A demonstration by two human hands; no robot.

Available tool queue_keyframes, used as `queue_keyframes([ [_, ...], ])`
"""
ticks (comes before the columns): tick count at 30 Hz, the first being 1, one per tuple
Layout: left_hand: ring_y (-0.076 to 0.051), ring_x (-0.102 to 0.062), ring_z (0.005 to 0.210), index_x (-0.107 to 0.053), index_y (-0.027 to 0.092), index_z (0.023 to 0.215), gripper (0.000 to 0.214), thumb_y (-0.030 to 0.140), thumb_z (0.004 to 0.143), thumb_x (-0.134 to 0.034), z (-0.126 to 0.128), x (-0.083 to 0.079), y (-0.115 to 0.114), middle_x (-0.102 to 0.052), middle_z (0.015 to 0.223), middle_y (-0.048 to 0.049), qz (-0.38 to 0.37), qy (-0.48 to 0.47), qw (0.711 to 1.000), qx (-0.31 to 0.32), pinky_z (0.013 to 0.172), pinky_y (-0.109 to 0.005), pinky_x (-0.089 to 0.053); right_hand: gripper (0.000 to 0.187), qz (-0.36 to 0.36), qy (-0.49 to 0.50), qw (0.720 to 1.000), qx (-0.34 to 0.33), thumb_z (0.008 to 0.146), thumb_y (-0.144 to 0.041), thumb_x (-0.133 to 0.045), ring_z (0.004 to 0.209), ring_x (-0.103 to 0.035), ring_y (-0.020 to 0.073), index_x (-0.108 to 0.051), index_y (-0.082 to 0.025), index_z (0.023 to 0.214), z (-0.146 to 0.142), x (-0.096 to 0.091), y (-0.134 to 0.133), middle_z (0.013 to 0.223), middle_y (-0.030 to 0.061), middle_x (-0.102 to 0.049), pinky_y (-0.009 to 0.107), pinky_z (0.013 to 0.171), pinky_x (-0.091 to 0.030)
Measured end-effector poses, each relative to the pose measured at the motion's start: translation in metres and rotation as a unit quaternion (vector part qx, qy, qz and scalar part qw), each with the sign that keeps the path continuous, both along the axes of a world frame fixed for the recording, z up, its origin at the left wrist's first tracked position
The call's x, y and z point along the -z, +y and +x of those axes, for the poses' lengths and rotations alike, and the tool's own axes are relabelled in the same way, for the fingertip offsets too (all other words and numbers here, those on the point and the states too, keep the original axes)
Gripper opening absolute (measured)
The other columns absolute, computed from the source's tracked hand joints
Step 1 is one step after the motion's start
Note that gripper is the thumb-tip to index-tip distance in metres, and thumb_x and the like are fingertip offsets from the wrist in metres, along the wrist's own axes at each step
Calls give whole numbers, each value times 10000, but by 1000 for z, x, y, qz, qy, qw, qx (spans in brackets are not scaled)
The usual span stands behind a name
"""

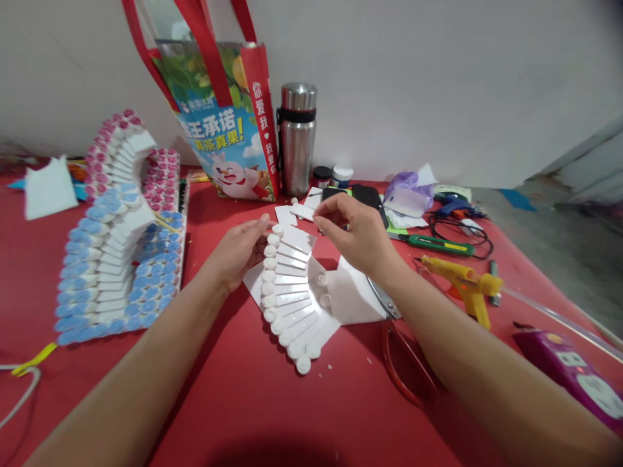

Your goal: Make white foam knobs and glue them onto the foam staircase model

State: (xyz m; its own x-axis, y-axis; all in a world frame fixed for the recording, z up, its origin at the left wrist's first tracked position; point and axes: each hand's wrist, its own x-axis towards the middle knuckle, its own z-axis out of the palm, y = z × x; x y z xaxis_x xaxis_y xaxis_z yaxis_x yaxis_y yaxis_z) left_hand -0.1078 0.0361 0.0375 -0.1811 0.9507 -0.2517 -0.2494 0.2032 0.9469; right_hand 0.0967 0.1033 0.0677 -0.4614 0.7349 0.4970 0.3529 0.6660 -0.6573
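Note:
In front of me lies a white fan-shaped piece (292,285), made of overlapping white strips with small white rolled rosettes (268,288) along its outer edge. My left hand (241,251) has its fingers curled at the upper left edge of the fan, by the top rosettes. My right hand (357,230) pinches a small flat white strip (302,211) between thumb and fingertips, just above the fan's top end. Beneath the fan are white sheets (355,295), and two loose white rosettes (325,299) sit by its inner curve.
Red-handled scissors (387,344) lie under my right forearm. Rightward are a yellow glue gun (464,285), a green tool (438,245) and a purple device (567,370). Left stand blue (97,266) and pink (109,155) rosette pieces. A steel flask (298,143) and shopping bag (224,130) stand behind.

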Motion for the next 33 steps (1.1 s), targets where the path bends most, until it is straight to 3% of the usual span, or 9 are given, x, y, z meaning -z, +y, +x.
queue_keyframes([
  [3,-138,-615,621,-712,152,881,429,559,765,-786,2,-1,3,-694,746,-36,-3,30,1000,4,571,-248,-453,136,-35,-14,998,50,857,-213,-725,630,-561,123,-632,-173,767,15,-2,-8,727,2,-674,274,604,-426],
  [6,-110,-550,555,-689,166,810,356,471,711,-842,5,-1,4,-644,668,7,0,45,999,-13,518,-227,-398,134,-48,-31,996,63,855,-221,-725,624,-545,123,-650,-176,753,28,-4,-18,696,-4,-663,270,592,-396],
  [20,-137,-572,643,-733,157,896,402,443,651,-873,7,0,5,-682,750,-21,46,62,996,-33,608,-259,-428,103,-71,-61,992,90,863,-235,-696,652,-594,150,-673,-197,770,69,6,-46,730,16,-708,282,614,-415],
  [24,-135,-570,622,-721,155,902,433,469,648,-879,7,0,4,-674,732,-18,31,65,997,-30,587,-256,-432,98,-101,-82,990,44,879,-206,-666,652,-588,145,-674,-194,782,68,11,-51,737,13,-710,280,628,-421],
  [27,-135,-594,637,-703,157,884,454,550,704,-841,6,-1,2,-673,731,-17,52,89,994,-43,599,-249,-454,48,-123,-132,983,-31,901,-179,-642,744,-628,155,-690,-183,909,63,15,-59,907,45,-736,290,693,-458],
  [31,-182,-686,895,-698,175,980,406,537,811,-768,9,-9,-7,-735,950,-54,148,171,964,-140,802,-278,-536,312,-111,-256,957,-77,878,-223,-715,878,-643,204,-674,-158,1180,55,24,-69,1129,119,-685,345,797,-485],
  [33,-199,-686,993,-707,195,1025,362,515,857,-731,14,-16,-15,-741,1020,-53,193,205,944,-175,880,-294,-536,297,-90,-288,950,-85,897,-220,-687,881,-633,209,-681,-159,1188,53,30,-71,1120,122,-670,355,805,-483],
])
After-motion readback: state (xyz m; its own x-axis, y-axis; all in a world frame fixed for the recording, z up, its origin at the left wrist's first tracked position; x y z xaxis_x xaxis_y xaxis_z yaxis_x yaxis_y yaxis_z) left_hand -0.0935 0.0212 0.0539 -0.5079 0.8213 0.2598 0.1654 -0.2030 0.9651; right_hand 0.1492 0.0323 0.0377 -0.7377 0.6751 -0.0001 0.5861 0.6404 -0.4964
